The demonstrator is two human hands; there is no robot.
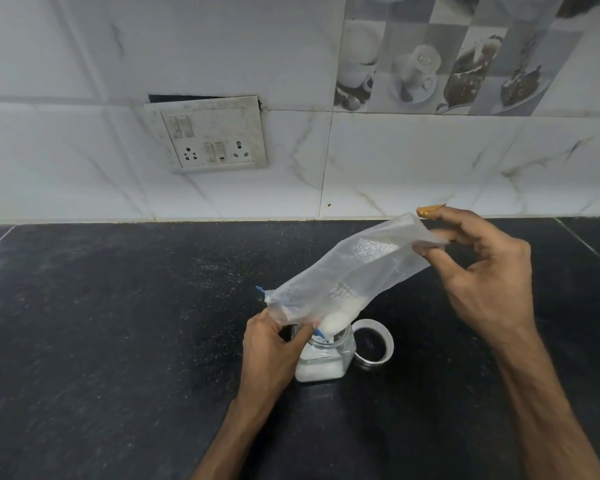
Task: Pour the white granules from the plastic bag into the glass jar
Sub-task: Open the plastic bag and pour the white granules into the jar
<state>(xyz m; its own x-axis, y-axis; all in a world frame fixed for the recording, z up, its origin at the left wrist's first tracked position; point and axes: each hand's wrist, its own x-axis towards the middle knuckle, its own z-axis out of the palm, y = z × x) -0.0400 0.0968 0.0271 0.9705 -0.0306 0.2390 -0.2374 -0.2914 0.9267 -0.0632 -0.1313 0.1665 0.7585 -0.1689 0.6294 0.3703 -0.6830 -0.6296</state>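
A clear plastic bag (350, 271) slants down from upper right to lower left over a small square glass jar (326, 362) on the black counter. White granules (336, 318) bunch at the bag's low end, right above the jar's mouth. The jar's bottom part holds white granules. My right hand (478, 271) pinches the bag's raised far end between thumb and fingers. My left hand (274, 344) grips the bag's lower mouth end against the jar's neck, and its fingers hide part of the jar's mouth.
The jar's lid (374, 344) lies on the black stone counter (118, 323) just right of the jar. A dusting of white grains marks the counter behind it. A tiled wall with a switch and socket panel (208, 136) stands at the back.
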